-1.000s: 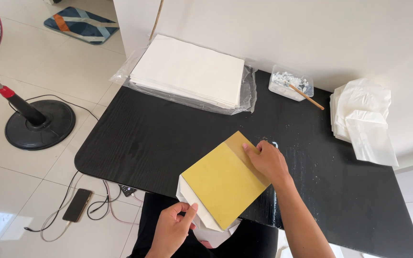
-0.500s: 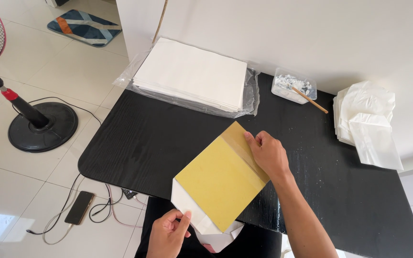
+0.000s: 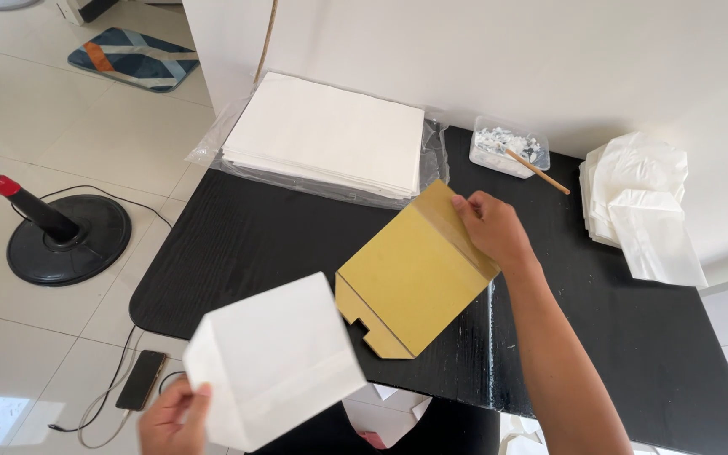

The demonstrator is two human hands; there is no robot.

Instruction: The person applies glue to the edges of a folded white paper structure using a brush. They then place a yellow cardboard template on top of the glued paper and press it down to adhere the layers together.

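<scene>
Here, two bare hands work at a black table (image 3: 238,244): one holds a folded white paper bag, the other presses a yellow cardboard template.

The left hand (image 3: 174,417) grips the lower left corner of the white paper bag (image 3: 275,362), fingers closed on its edge, and holds it up in the air just off the table's near edge. The right hand (image 3: 492,229) lies flat on the upper right corner of the yellow cardboard template (image 3: 414,274), fingers spread rather than closed round it; the template rests tilted on the tabletop, its notched end towards the near edge. Behind it lies a stack of white sheets (image 3: 326,135) on clear plastic wrap. A clear tub (image 3: 509,146) with a wooden stick (image 3: 537,171) stands near the wall, and finished white bags (image 3: 642,206) are piled at the right. A fan base (image 3: 65,236) and a phone (image 3: 141,379) are on the floor.
</scene>
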